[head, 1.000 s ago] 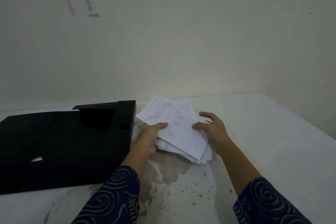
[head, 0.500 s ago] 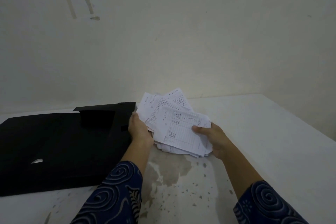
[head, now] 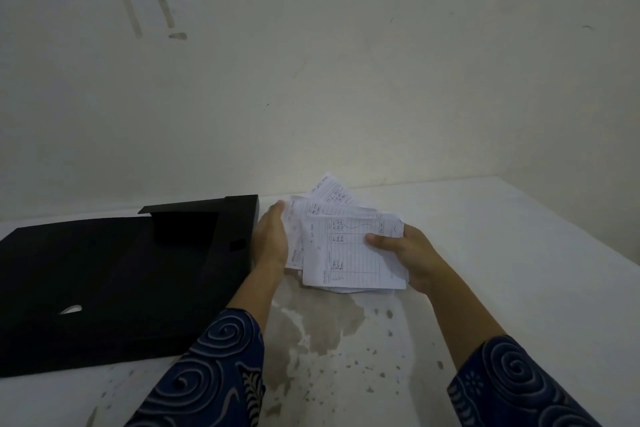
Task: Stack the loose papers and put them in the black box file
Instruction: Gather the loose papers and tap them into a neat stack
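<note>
A fanned bundle of white lined papers [head: 346, 250] with handwriting is held between both hands, just above the white table. My left hand [head: 272, 241] presses flat against the bundle's left edge. My right hand [head: 405, 255] grips the right side, thumb on the top sheet. One sheet sticks out at the far end. The black box file [head: 114, 281] lies open and flat on the table to the left, its raised end wall beside my left hand.
The white table [head: 485, 288] has a worn, stained patch [head: 325, 326] under and in front of the papers. A pale wall rises close behind. The table's right edge slants across the right side.
The papers were lifted off the table and squared up. My left hand shifted from under the bundle to its left edge; the right hand turned the top sheet more level.
</note>
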